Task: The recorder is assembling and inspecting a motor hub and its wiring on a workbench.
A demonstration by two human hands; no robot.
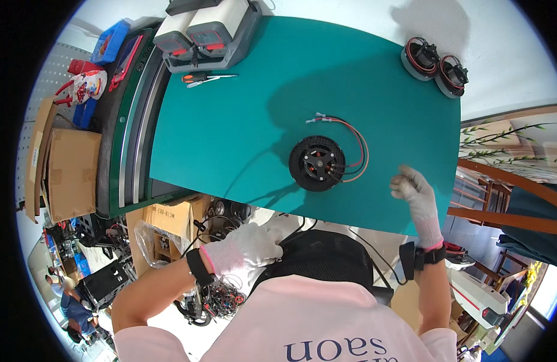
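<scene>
A round black wheel motor (319,163) lies on the green tabletop, its spoked hub facing up. Red, orange and black leads (364,143) curve from its right side up to metal connectors beyond it. My right hand (416,192), in a pale glove, hovers near the right edge of the table, apart from the motor. Its fingers are curled in, and nothing shows between them. My left hand (249,247), gloved too, is low in front of me beside a black mesh surface (320,256). Its fingers are loosely apart and no held object is visible.
Two similar motors (420,59) with coiled leads stand at the far right corner of the table (230,133). An orange-black screwdriver (197,77) lies at the far left, below a grey holder (236,54) with two white-and-grey units. Cardboard boxes (73,172) stand at left.
</scene>
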